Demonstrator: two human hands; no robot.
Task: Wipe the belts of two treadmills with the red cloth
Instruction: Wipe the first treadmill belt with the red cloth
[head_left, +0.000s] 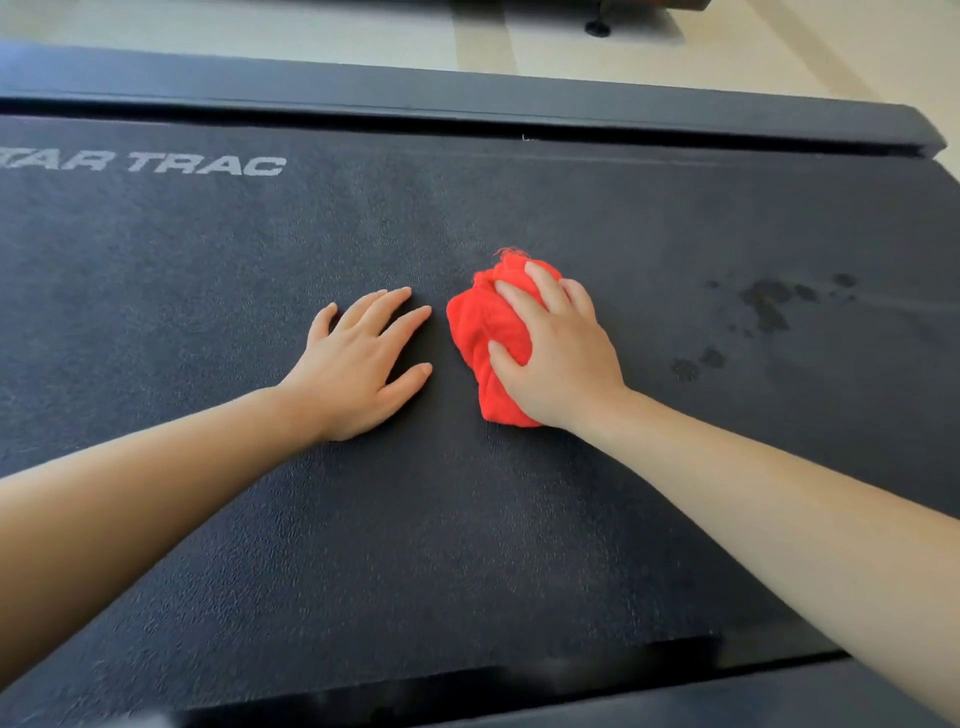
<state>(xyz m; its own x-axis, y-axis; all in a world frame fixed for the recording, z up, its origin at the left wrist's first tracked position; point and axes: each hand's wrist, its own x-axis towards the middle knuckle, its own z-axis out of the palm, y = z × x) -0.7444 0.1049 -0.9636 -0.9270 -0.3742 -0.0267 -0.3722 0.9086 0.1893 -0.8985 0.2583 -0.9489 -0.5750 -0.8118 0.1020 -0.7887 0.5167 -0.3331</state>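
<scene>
A dark, finely textured treadmill belt (467, 519) filled most of the view, with pale lettering (202, 165) reading "TAR TRAC" printed toward 10 o'clock. Near the belt's middle the right hand (561, 358) pressed down on the bunched red cloth (483, 322), its fingers curved over the top and its thumb dug into the near folds. The left hand (358, 364) lay flat on the belt just at 9 o'clock of the cloth, fingers straight and spread, holding nothing. Dark damp spots (769, 306) marked the belt at 3 o'clock of the cloth. A black side rail (467, 98) ran along 12 o'clock, with pale floor (260, 31) and a small black foot (597, 27) beyond.
</scene>
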